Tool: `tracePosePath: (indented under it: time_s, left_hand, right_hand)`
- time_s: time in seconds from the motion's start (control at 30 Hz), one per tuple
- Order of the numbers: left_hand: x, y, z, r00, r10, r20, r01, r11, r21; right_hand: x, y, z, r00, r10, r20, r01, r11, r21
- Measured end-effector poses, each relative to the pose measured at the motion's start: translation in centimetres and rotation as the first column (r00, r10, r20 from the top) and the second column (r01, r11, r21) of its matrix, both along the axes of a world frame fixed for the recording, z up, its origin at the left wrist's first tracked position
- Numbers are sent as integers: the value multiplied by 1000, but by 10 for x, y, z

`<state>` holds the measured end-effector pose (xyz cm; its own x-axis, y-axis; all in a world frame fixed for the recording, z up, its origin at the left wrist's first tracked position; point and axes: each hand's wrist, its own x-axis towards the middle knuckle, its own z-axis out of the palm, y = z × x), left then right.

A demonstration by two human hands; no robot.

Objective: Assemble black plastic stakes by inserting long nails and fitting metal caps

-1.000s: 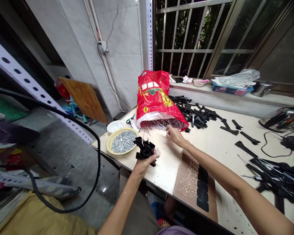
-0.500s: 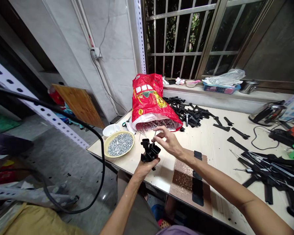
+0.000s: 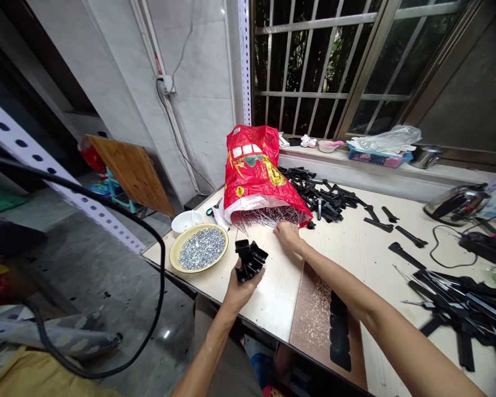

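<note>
On red bag (image 3: pixel 256 184): print (image 3: pixel 276 172), seemingly illegible; right fingers (image 3: pixel 281 226) at mouth (image 3: pixel 254 202).

The right hand (image 3: pixel 288 236) seems to hide its fingertips at the mouth of the red bag (image 3: pixel 254 173). Bits (image 3: pixel 202 248) in the bowl (image 3: pixel 176 257) by the left corner of the table (image 3: pixel 268 295) are too small to identify; the picture's right edge crops a black pile (image 3: pixel 465 344)
</note>
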<state>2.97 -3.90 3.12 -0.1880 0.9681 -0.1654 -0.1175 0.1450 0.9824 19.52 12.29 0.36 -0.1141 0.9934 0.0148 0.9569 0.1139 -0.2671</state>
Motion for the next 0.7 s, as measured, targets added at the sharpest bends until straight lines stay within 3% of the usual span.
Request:
tracePosePath:
  time_s: [0.1, 0.23, 0.4, 0.5, 0.57, 0.63, 0.7]
  left_hand:
    - [0, 5, -5, 999, -28, -25, 28, 1000, 13]
    - [-8, 8, -11, 974, -110, 199, 107, 994, 26]
    - [-17, 12, -14, 914, -161, 371, 160, 987, 36]
    - [-15, 14, -18, 916, -155, 370, 168, 986, -5]
    - [-10, 17, -21, 927, -149, 345, 173, 984, -41]
    - [-4, 20, -23, 932, -171, 321, 196, 980, -47]
    - [1, 21, -25, 934, -198, 299, 217, 976, -31]
  right_hand:
    - [-13, 3, -7, 999, 11, 42, -10, 999, -32]
    - [-11, 1, -5, 999, 46, 16, -44, 995, -91]
    - [18, -18, 2, 987, 65, -148, -92, 980, -179]
    - [28, -36, 22, 951, 78, -298, -146, 966, -212]
    - [28, -49, 43, 850, 125, -512, -242, 955, -169]
    - [23, -62, 65, 650, 218, -728, -368, 929, -50]
    - [16, -72, 81, 501, 336, -797, -449, 889, 93]
